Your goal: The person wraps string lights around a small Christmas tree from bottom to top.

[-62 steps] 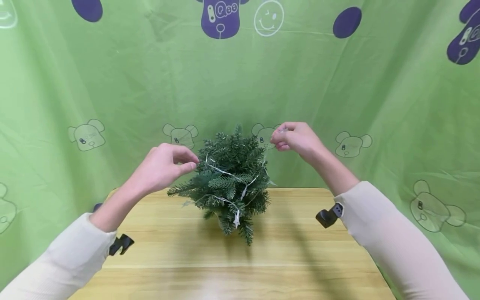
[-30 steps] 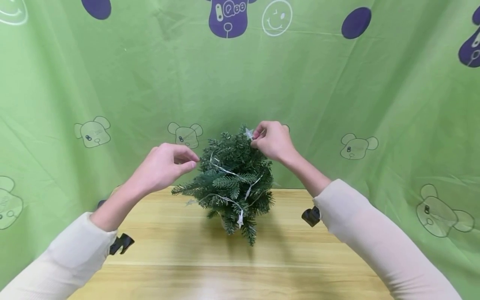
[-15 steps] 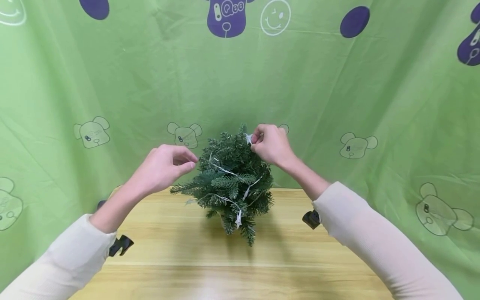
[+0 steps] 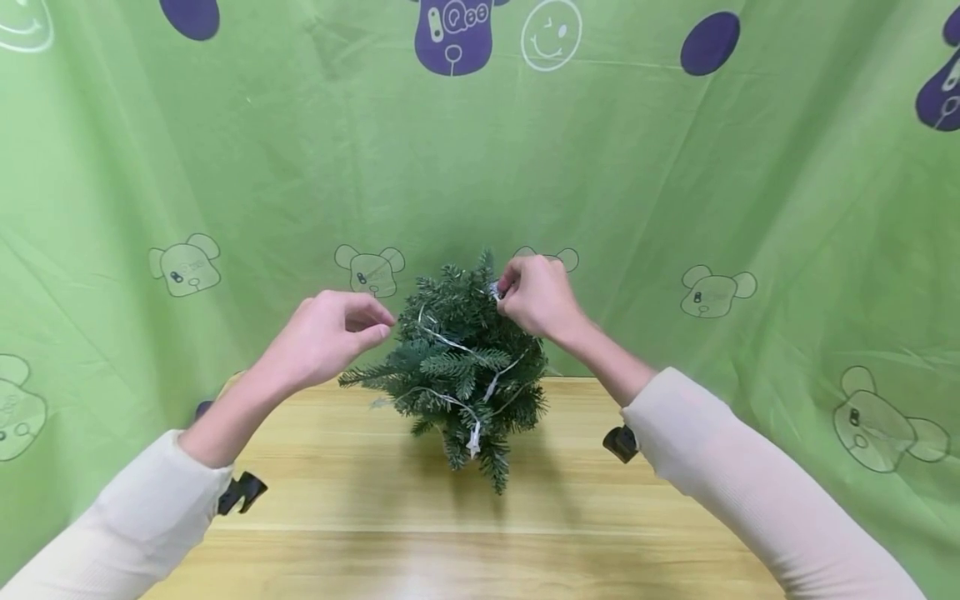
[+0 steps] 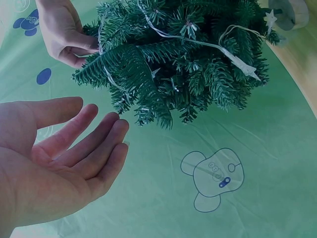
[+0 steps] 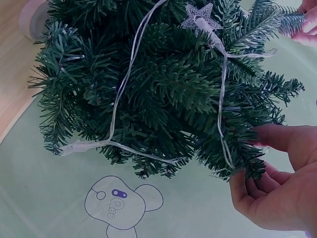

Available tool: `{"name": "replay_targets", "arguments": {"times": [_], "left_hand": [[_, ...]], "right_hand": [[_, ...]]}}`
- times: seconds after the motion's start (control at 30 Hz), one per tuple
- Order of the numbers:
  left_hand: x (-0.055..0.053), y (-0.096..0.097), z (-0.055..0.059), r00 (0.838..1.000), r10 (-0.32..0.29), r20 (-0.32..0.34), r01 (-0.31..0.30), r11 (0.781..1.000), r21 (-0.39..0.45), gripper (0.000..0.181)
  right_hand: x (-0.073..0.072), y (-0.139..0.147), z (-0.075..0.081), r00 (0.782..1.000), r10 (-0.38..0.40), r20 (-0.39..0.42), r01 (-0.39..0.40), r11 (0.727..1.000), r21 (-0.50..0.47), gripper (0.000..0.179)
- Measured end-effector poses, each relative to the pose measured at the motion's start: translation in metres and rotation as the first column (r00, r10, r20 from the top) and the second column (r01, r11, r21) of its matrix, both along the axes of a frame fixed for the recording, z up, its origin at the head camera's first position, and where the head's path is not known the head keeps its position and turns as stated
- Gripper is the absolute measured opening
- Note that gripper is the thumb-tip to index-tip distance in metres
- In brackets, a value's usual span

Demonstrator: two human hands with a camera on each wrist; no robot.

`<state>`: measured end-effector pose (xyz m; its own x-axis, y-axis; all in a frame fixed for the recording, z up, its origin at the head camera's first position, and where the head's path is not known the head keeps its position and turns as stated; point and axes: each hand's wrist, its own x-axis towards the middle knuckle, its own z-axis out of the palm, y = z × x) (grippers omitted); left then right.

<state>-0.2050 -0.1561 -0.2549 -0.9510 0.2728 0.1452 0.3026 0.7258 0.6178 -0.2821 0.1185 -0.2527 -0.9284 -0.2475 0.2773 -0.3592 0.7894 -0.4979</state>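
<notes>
A small artificial Christmas tree [image 4: 465, 358] stands on the table, wound with a clear string of star lights [image 4: 450, 340]. One star [image 4: 474, 437] hangs low at its front. At the upper right of the tree my right hand [image 4: 543, 296] pinches a star light [image 4: 495, 290] against the needles, mostly hidden by the fingers. In the right wrist view, those fingertips are right at a branch end where the wire runs. My left hand [image 4: 330, 337] hovers at the tree's left side, palm up in the left wrist view, its fingers relaxed and holding nothing.
The wooden table [image 4: 337, 492] lies under the tree, with a green printed curtain [image 4: 300, 167] hanging behind and at the sides. A pale round base [image 5: 292, 12] shows beneath the branches. Black camera mounts [image 4: 621, 443] sit on both wrists.
My right hand has moved left with the star light, from beside the tree to its upper right, then sunk slightly into the needles. My left hand has stayed nearly still.
</notes>
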Motion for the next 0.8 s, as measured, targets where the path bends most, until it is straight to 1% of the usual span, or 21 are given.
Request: {"name": "replay_targets", "arguments": {"times": [0.17,0.3,0.6,0.8], "left_hand": [[0.0000,-0.0008,-0.0008,1.000,0.000,-0.001,0.000,1.000,0.000,0.021],[0.0000,-0.0011,-0.0009,1.000,-0.005,-0.005,0.005,1.000,0.000,0.021],[0.0004,-0.0037,-0.0021,1.000,0.002,-0.001,-0.002,1.000,-0.004,0.022],[0.0001,-0.0050,-0.0031,1.000,0.002,-0.002,-0.002,1.000,-0.003,0.022]], "right_hand": [[0.0001,-0.0002,-0.0012,1.000,0.004,-0.019,-0.004,1.000,0.004,0.021],[0.0007,0.0004,-0.0020,1.000,0.004,-0.011,-0.004,1.000,-0.012,0.022],[-0.0008,0.0013,-0.0040,0.999,-0.029,0.016,0.031,0.993,-0.113,0.022],[-0.0009,0.0014,-0.0052,1.000,-0.014,0.025,0.018,0.990,-0.138,0.022]]}}
